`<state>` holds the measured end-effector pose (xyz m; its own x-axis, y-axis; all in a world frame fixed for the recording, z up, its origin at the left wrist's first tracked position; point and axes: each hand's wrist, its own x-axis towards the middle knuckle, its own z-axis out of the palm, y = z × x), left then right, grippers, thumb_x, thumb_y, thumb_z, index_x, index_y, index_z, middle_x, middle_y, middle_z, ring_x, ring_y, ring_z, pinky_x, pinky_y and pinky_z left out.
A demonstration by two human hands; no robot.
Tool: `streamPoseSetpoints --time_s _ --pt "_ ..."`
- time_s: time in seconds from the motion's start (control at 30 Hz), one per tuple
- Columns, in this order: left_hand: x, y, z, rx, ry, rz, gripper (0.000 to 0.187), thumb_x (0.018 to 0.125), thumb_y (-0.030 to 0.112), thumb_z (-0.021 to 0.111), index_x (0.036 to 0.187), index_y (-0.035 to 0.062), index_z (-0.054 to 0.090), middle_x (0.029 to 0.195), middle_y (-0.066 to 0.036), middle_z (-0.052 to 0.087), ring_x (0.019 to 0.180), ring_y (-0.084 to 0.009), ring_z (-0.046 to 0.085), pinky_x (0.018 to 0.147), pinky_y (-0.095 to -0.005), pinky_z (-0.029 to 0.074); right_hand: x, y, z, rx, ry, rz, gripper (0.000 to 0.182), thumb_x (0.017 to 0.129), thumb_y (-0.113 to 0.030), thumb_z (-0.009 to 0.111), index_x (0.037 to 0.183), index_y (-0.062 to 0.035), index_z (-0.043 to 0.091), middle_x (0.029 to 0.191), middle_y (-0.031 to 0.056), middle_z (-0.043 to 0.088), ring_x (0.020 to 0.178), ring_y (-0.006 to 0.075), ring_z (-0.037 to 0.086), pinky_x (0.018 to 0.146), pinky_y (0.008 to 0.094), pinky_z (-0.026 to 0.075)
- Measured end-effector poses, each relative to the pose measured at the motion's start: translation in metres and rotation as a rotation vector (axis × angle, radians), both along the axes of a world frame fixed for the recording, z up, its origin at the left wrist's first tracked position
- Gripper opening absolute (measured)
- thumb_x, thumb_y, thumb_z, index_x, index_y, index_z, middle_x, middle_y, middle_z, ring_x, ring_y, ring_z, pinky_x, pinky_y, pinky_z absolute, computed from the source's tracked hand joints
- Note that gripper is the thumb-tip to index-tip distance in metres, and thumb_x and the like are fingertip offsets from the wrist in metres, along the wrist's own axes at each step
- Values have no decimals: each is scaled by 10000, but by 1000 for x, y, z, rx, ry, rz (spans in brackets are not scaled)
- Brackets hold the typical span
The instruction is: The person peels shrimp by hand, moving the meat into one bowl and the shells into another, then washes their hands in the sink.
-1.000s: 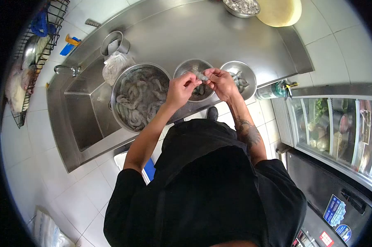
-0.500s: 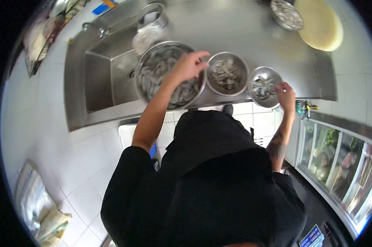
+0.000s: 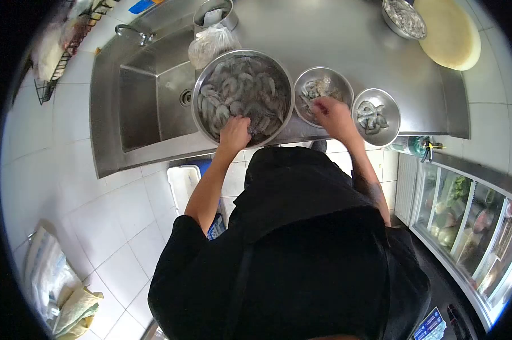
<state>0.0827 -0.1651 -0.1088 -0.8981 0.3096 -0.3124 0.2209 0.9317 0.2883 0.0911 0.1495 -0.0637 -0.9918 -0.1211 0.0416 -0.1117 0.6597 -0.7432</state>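
My left hand (image 3: 235, 134) reaches over the near rim of a large steel bowl (image 3: 197, 107) full of raw grey shrimp (image 3: 233, 88). Its fingers are curled down on a shrimp, with the fingertips partly hidden. Over a medium steel bowl (image 3: 349, 85) hangs my right hand (image 3: 332, 116), fingers drawn together; whatever they hold is too small to make out. Shrimp heads and shells (image 3: 321, 88) lie in that medium bowl. To its right, a smaller steel bowl (image 3: 393, 116) contains several peeled shrimp (image 3: 371, 117).
A sink (image 3: 145, 107) with a tap (image 3: 137, 35) lies left of the bowls. Behind the large bowl are a plastic bag (image 3: 212, 46) and a steel pot (image 3: 227, 17). Another filled bowl (image 3: 404, 20) stands by a round pale board (image 3: 451, 37). A glass-fronted fridge (image 3: 466, 221) is at lower right.
My left hand has come back to the large bowl's near side and down to the shrimp. My right hand has moved left from the small bowl to the medium one.
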Motion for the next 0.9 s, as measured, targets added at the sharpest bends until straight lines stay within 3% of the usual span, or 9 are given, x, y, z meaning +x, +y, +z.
streamPoseSetpoints --time_s 0.17,0.23,0.3,0.33,0.47,0.57,0.6,0.77,0.9 --pt "-9 -18 12 228 90 93 198 795 174 660 946 50 691 900 -181 677 894 -381 648 800 -493 511 -20 -70 6 39 59 241 224 869 -180 631 1040 -39 664 934 169 647 910 366 619 818 448 508" --pt "-18 -21 33 307 139 73 219 807 151 667 993 43 705 861 -198 685 826 -370 662 766 -457 516 -31 -94 -1 76 412 390 284 864 -210 651 1101 -54 640 1015 109 639 1038 319 571 876 465 483" --pt "-29 -19 52 497 184 132 243 808 127 696 1034 38 711 856 -188 688 768 -328 669 722 -396 522 -43 -113 0 116 453 411 311 863 -219 654 1129 -59 628 1041 87 634 1076 304 548 875 475 464" --pt "-36 -17 57 633 143 181 241 819 81 722 1052 22 710 863 -145 710 727 -208 676 685 -308 520 -48 -117 1 152 487 436 340 862 -228 657 1157 -65 616 1067 65 628 1115 289 526 874 486 445" --pt "-56 9 87 992 167 204 182 863 64 725 1032 -2 713 825 -64 725 736 -62 638 669 -233 505 -71 -107 15 23 458 376 307 863 -221 669 1126 -65 636 1038 73 645 1070 277 559 843 476 417" --pt "-62 52 96 1145 236 173 182 865 73 726 1029 -3 715 826 -67 726 725 -67 639 661 -233 505 -68 -79 27 -130 445 246 241 859 -187 681 1061 -58 664 974 85 662 999 280 589 833 447 397" --pt "-66 63 90 1007 214 200 214 867 73 733 1073 18 717 875 -42 727 776 -57 628 660 -236 505 -64 -71 26 -147 396 130 212 856 -168 684 1032 -50 672 943 99 667 962 293 603 825 450 407" --pt "-82 142 60 748 728 -255 145 788 67 731 912 26 668 847 -129 673 747 -317 650 704 -401 536 -50 -26 -24 -267 288 -265 135 842 -126 684 943 -37 694 917 130 679 872 333 636 752 449 450" --pt "-83 174 24 708 693 -235 140 771 50 721 896 30 662 837 -140 665 790 -342 641 728 -422 534 -25 3 -32 -263 201 -353 134 845 -157 683 915 -45 705 908 116 681 930 318 629 807 477 440"
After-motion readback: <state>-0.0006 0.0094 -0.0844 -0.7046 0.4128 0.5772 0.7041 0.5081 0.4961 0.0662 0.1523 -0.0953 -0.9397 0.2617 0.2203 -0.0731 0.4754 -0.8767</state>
